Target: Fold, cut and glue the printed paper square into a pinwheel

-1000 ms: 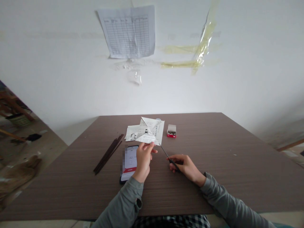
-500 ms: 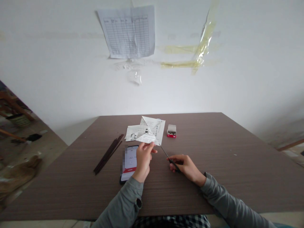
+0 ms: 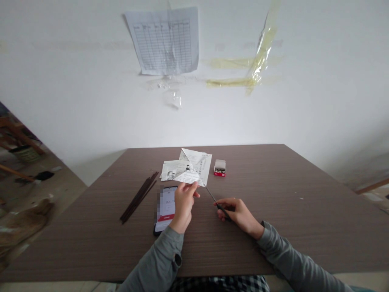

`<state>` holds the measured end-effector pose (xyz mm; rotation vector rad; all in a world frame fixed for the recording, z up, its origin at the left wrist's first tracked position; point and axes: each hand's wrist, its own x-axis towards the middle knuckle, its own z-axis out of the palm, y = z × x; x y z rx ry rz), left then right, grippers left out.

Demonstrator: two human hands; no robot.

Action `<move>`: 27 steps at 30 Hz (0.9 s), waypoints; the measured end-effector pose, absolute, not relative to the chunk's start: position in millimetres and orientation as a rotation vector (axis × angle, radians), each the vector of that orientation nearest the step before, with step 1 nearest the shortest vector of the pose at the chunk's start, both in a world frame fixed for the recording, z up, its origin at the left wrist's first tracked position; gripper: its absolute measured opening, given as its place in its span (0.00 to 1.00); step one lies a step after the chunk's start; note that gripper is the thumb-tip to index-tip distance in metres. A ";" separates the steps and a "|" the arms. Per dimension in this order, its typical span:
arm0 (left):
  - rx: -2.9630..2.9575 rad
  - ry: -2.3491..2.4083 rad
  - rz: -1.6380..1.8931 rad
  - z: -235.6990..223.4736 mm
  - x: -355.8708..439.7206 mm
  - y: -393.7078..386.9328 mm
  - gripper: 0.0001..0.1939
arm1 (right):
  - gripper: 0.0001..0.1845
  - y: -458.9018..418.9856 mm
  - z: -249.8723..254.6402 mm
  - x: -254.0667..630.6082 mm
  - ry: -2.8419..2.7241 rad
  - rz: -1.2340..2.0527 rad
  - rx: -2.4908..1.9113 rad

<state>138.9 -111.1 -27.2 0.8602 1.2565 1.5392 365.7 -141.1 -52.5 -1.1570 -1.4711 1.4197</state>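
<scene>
Two hands are working near the centre of the frame. Your left hand [image 3: 183, 205] is pinching the lower edge of the creased paper [image 3: 203, 165] between thumb and fingers. Your right hand [image 3: 238, 213], right of centre, is closing around the handle of a slim dark tool [image 3: 210, 194], apparently scissors; its narrow metal end is pointing up and left, meeting the paper's lower right corner.

Progress, by judgement: diagonal folds are already showing, so the creasing appears done. The tool is engaging one corner; whether it is cutting through cannot be told. The sheet is holding together as one piece, and no detached scrap is showing near it. No finished split is appearing at the corners you are leaving exposed, so any work there looks outstanding.

Condition: the paper is presenting a roughly square outline, with print and small dark drawings, its fold lines crossing near the middle. It is overlapping loose printed papers [image 3: 168, 168] on its left.

Farther out, a phone [image 3: 166, 207] is lying beside your left hand, dark sticks [image 3: 139, 197] are resting left of it, and an open red-and-white box [image 3: 219, 172] is standing right of the paper.
</scene>
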 end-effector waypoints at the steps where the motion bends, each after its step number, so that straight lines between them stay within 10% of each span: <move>1: 0.860 1.256 1.541 -27.3 138.8 -111.0 0.23 | 0.26 -141.3 -52.1 366.1 -1.470 1.420 -1.159; 27: 0.921 1.242 1.515 -33.6 140.5 -109.3 0.20 | 0.28 -144.2 -46.9 367.2 -1.452 1.402 -1.167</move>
